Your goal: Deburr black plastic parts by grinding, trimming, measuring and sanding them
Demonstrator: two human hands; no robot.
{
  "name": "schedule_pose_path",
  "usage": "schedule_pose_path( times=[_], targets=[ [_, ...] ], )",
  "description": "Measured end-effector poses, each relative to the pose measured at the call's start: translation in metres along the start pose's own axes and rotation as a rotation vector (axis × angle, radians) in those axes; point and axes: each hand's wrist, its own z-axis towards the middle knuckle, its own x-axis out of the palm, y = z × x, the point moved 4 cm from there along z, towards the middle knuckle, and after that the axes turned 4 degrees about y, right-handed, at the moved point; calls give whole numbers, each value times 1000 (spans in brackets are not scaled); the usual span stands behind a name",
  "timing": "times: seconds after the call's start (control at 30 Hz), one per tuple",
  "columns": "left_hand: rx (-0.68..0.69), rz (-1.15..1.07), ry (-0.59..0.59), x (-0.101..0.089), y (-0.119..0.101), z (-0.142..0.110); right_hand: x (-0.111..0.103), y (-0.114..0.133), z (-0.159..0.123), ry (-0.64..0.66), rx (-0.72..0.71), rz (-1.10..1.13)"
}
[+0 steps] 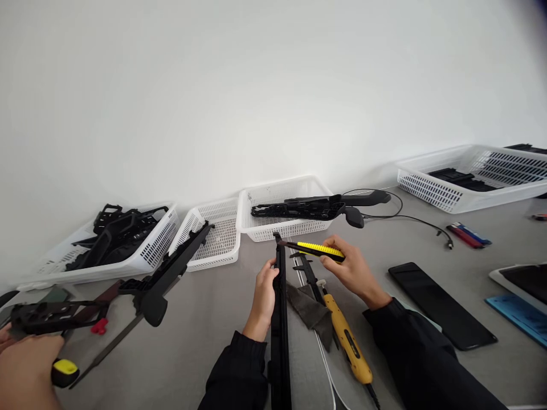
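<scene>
My left hand (261, 296) is wrapped round a long black plastic part (280, 324), held lengthwise with its far end pointing at the baskets. In my right hand (354, 272) is a yellow and black utility knife (321, 249). Its narrow tip points left and lies at the far end of the black part; whether it touches cannot be made out. Below the knife, on the table, are a dark caliper (311, 276), a crumpled grey-brown cloth (308, 307) and a yellow corded power tool (348, 341).
Black parts fill a white basket (147, 263) at left. One black part leans on a second basket (213, 262), others on a third (277, 232). A co-worker's hand (29, 364) is at lower left. A dark phone (440, 304) and a white basket (470, 199) are right.
</scene>
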Motion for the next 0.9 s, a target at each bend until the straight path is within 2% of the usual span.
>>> schedule_pose_path(
  times=[0.3,0.47,0.63,0.77,0.9],
  targets=[
    [-34,0,29,-1,2,1,3,-1,1,19,15,-18],
    [-10,-67,-6,-5,8,6,-5,0,2,-85,29,-19],
    [5,-119,-5,-5,11,8,-2,2,2,-11,26,9],
    [-24,-129,-18,-7,12,7,-5,2,2,-57,38,3],
    [-41,-127,-14,-8,13,6,-4,2,2,28,32,24]
  ],
)
